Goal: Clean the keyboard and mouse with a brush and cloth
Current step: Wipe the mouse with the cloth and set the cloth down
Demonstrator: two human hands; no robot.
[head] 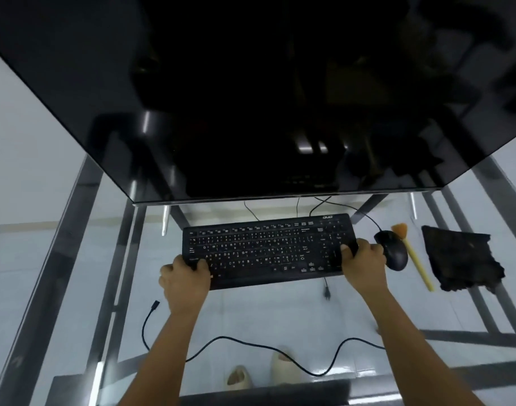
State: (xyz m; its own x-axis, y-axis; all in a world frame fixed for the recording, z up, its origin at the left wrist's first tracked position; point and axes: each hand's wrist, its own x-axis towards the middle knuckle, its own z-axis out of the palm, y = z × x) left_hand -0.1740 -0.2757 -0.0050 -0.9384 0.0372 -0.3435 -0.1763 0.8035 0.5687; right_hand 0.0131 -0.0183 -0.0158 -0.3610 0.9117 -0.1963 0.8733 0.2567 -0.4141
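L hand point(184, 277) & R hand point(364, 262) outstretched, fingers clamped on keyboard point(268, 250) ends

The scene is seen from one head-worn wide-angle camera only, set above a glass desk point(280, 315) and aimed forward and steeply down; straight edges are bowed outward by the lens, and no second view is given with which ground could be shared. The dark monitor point(251, 98) is met at close range across the upper half of the frame; the keyboard point(265, 250) is held near centre at arm's reach; the floor and two sandalled feet point(283, 369) are seen through the glass below.
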